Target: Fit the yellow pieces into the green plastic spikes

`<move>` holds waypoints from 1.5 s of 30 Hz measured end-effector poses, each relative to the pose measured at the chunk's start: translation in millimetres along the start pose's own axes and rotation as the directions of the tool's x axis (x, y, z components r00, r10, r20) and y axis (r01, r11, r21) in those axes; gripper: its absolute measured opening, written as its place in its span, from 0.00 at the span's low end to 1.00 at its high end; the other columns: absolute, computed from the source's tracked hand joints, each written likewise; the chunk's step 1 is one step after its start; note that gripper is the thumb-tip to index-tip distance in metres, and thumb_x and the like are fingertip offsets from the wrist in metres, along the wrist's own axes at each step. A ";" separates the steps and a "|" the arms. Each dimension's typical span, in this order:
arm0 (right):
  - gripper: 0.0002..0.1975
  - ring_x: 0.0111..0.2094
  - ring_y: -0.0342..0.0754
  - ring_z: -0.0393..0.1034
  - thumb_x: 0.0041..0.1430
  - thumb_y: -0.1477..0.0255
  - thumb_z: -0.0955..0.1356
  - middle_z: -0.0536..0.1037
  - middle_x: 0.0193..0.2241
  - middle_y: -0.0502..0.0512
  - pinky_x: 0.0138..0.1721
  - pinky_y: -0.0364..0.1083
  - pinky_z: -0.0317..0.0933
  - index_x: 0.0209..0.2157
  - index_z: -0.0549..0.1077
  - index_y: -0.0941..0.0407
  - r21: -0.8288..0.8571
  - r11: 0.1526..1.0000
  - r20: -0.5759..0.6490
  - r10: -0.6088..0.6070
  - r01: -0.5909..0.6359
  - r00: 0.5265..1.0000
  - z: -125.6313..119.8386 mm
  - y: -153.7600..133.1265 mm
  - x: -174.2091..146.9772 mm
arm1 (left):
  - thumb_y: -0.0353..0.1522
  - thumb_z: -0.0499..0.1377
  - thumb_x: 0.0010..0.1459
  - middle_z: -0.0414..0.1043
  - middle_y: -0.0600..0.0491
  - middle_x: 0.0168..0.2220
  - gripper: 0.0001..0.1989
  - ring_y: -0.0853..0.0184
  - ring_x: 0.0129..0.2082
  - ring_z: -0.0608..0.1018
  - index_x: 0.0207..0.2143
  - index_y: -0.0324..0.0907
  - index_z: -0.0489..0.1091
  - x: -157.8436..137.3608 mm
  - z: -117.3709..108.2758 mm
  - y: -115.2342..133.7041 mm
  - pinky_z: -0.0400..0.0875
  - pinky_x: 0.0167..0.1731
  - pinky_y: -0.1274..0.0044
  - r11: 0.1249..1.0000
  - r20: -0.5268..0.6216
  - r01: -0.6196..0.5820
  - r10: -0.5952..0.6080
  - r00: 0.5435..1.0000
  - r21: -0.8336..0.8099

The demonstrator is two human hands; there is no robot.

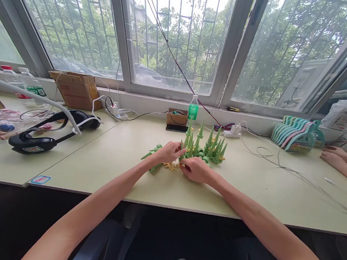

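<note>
My left hand is closed around a green plastic watering spike, which stands point up. Just below and to its right, my right hand has its fingers pinched together at the spike's base; whatever sits between them is too small to make out. Several upright green spikes with small yellow valves crowd the table beyond my right hand. Under my left wrist lie more green spikes on their sides. Loose pale-yellow valves form a little pile between the two hands.
Behind the spikes stand a green-labelled bottle, a small cardboard box and a black phone. A black headset lies left. Hangers, white cables and another person's hands are at right.
</note>
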State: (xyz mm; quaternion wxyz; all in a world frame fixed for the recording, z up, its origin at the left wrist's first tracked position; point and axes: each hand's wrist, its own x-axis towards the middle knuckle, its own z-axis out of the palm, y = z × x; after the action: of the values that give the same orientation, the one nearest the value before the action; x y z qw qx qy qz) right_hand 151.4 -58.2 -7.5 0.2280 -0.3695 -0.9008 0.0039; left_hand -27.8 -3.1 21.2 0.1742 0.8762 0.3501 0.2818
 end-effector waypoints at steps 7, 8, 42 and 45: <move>0.06 0.22 0.41 0.61 0.62 0.77 0.63 0.71 0.22 0.50 0.28 0.40 0.51 0.32 0.70 0.58 0.066 0.998 -0.097 -0.009 0.015 0.995 0.7 0.3 -0.9 | 0.42 0.49 0.62 0.65 0.57 0.21 0.14 0.70 0.21 0.68 0.30 0.42 0.64 1.0 -1.3 3.1 0.62 0.24 0.79 0.992 0.000 0.028 -0.028 1.000 -0.125; 0.07 0.22 0.41 0.61 0.63 0.76 0.62 0.71 0.22 0.50 0.28 0.40 0.50 0.32 0.70 0.58 0.078 0.997 -0.115 -0.014 0.023 0.993 0.3 0.0 -0.8 | 0.42 0.50 0.62 0.66 0.57 0.21 0.14 0.70 0.21 0.69 0.31 0.42 0.63 0.9 -2.0 4.5 0.63 0.23 0.79 0.987 0.012 0.043 -0.042 0.999 -0.154; 0.12 0.18 0.41 0.53 0.65 0.67 0.60 0.61 0.17 0.45 0.23 0.41 0.49 0.30 0.68 0.56 0.329 0.932 -0.427 0.289 -0.151 0.856 -3.8 11.7 2.8 | 0.47 0.58 0.58 0.64 0.58 0.22 0.19 0.77 0.13 0.63 0.29 0.39 0.63 1.8 -3.6 16.1 0.60 0.11 0.82 0.756 -0.024 0.097 -0.148 0.989 -0.647; 0.12 0.18 0.41 0.52 0.66 0.67 0.60 0.61 0.17 0.45 0.23 0.41 0.49 0.30 0.68 0.56 0.332 0.933 -0.420 0.278 -0.139 0.864 -2.7 12.7 2.7 | 0.46 0.59 0.58 0.61 0.60 0.19 0.19 0.77 0.12 0.63 0.29 0.39 0.63 1.0 -3.4 17.4 0.61 0.12 0.82 0.758 -0.019 0.107 -0.156 0.988 -0.643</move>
State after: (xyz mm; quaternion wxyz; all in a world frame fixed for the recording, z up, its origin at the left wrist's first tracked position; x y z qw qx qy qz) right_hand 159.3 -47.7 -6.2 0.4850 -0.4183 -0.7645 0.0736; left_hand -20.3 -14.1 33.0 0.4688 0.7271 0.2997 0.4021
